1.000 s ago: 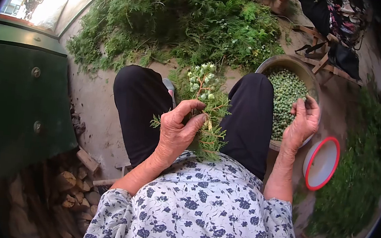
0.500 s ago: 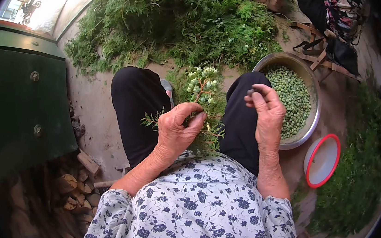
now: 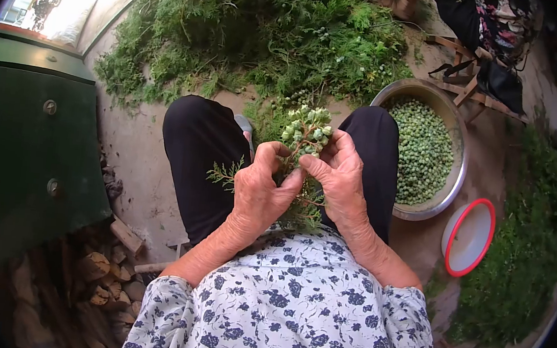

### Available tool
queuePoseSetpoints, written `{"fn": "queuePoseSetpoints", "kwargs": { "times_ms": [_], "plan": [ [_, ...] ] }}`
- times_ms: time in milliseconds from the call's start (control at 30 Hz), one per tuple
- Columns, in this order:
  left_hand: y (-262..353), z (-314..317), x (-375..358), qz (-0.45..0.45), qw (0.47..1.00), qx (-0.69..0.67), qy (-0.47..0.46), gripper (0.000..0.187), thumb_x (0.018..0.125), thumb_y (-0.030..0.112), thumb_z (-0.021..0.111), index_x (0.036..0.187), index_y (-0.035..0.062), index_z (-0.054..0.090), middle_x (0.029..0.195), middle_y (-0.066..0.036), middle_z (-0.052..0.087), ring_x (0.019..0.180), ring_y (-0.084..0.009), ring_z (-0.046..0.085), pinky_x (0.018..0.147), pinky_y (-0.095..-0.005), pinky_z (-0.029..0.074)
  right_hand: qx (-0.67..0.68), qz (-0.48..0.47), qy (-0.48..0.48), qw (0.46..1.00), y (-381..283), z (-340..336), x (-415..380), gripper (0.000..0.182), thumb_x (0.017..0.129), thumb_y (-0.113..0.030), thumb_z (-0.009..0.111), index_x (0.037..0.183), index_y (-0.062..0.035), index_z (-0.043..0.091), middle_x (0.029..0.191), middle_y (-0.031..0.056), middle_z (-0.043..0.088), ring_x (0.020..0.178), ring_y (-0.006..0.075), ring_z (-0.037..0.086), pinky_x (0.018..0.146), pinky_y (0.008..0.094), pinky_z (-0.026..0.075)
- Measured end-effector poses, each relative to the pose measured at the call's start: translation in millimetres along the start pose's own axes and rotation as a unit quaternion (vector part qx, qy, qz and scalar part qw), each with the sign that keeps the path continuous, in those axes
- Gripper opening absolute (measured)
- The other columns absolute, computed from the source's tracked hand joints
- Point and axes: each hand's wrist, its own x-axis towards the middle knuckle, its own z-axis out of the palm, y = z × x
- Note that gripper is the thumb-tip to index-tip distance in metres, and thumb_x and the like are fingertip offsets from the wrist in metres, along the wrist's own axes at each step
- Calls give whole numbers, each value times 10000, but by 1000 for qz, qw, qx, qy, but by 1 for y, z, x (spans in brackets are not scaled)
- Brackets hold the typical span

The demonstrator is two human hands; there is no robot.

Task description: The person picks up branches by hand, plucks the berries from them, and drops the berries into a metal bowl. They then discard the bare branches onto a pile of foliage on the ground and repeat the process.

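Note:
Between my knees, a leafy sprig (image 3: 305, 130) with a cluster of pale green cones points away from me. My left hand (image 3: 262, 189) is closed round its stem, and a leafy side shoot sticks out to the left. My right hand (image 3: 342, 181) touches the cone cluster from the right, thumb and fingers bent around its lower cones. Beyond my right knee stands a metal basin (image 3: 455, 186) holding a lot of loose green cones (image 3: 423, 152).
A large heap of cut branches (image 3: 252, 32) lies ahead. A white bowl with a red rim (image 3: 469, 236) tilts at the right, beside more greenery (image 3: 526, 268). Firewood (image 3: 101, 278) and a green cabinet (image 3: 31, 141) are at left. A co-worker's hand (image 3: 405, 5) shows at the top.
My right hand has moved left from above the basin's edge to the cone cluster. The sprig's tip has shifted slightly to the right, while my left hand keeps hold of the stem.

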Motion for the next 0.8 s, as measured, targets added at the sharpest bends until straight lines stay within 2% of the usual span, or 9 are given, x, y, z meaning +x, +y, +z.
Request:
{"fn": "queuePoseSetpoints", "kwargs": {
  "times_ms": [100,167,300,367,400,467,567,667,800],
  "plan": [
    [-5,3,0,73,997,3,21,278,731,141,690,908,36,503,644,-116,594,537,-273,614,481,-338,478,28,27,3,999,0,-4,2,459,765,-21,679,1136,34,415,972,79,569,904,113,554,770,234,473],
    [-2,1,-1,48,999,0,2,280,694,65,704,888,16,509,697,-115,582,550,-204,586,519,-293,457,-94,15,-20,995,4,-13,3,396,779,-34,656,1105,34,442,944,83,594,838,108,571,712,244,484],
    [0,0,-3,21,999,2,-24,265,697,65,698,883,14,516,699,-116,577,567,-208,591,530,-296,460,-203,-11,-38,978,-9,-13,3,365,785,-60,650,1084,30,462,892,84,612,761,113,585,661,254,491],
    [0,1,-2,24,999,0,-21,256,703,70,693,883,13,520,692,-116,577,574,-199,595,537,-299,461,-415,0,-77,906,-17,-14,3,368,786,-83,654,1081,23,461,865,86,614,729,120,588,649,258,492],
    [-1,1,-2,24,999,0,-21,256,703,70,693,883,13,520,692,-116,577,574,-199,595,537,-299,461,-415,0,-76,906,-13,-15,3,368,786,-83,654,1081,23,461,865,86,614,729,120,588,649,258,492],
    [-4,3,0,59,998,-10,-4,243,731,130,681,887,30,524,584,-113,549,465,-241,570,448,-338,450,-408,-138,-34,902,-1,-17,2,368,770,-81,679,1059,19,474,885,95,611,723,119,585,633,260,488],
    [-5,3,0,48,998,-32,-17,233,731,125,672,886,24,531,565,-102,528,437,-223,538,439,-326,436,-232,-108,38,966,2,-8,-3,356,753,-71,702,1030,10,494,918,88,599,716,112,578,620,259,479],
    [-3,2,0,35,998,-43,-33,224,734,124,664,880,17,531,545,-93,497,412,-199,492,427,-314,409,-165,-119,48,978,17,-15,-3,383,744,-51,709,1066,1,509,942,70,584,731,107,571,619,254,475],
    [-1,-2,3,21,996,-71,-58,218,737,122,660,871,15,527,529,-86,469,402,-185,456,423,-310,391,-215,-127,-4,968,14,-19,-1,371,751,-59,699,1074,-21,521,926,56,572,743,104,563,623,243,471]
  ]
}}
